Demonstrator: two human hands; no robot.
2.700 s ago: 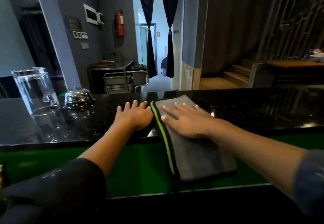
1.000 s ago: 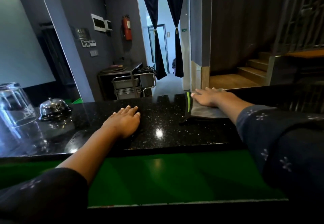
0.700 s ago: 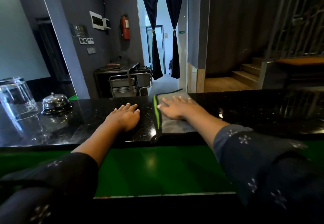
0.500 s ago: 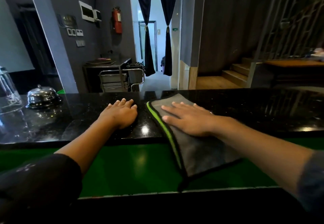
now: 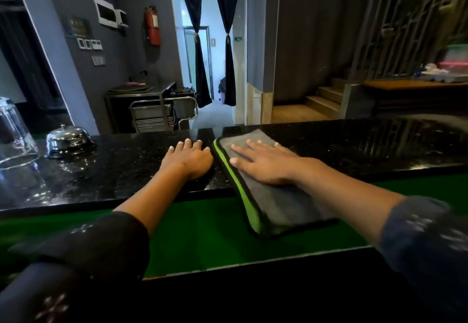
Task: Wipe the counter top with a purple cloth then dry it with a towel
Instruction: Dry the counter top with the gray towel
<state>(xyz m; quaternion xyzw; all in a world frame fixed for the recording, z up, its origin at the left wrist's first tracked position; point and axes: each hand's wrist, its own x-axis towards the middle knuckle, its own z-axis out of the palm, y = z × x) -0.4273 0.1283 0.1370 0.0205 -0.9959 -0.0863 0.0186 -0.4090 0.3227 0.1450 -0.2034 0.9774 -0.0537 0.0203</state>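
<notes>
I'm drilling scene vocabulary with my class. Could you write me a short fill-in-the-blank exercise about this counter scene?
1. The right hand presses flat on a grey towel edged in ____.
2. The left hand rests directly on the black ____.
3. The towel's near end hangs over the counter's ____ edge.
4. The service bell stands to the ____ of both hands.

Missing words: green; counter top; front; left

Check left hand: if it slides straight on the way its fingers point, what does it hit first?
Likely nothing on the counter top: the left hand points at the far edge, with bare black stone ahead. The service bell sits well to its left.
</notes>
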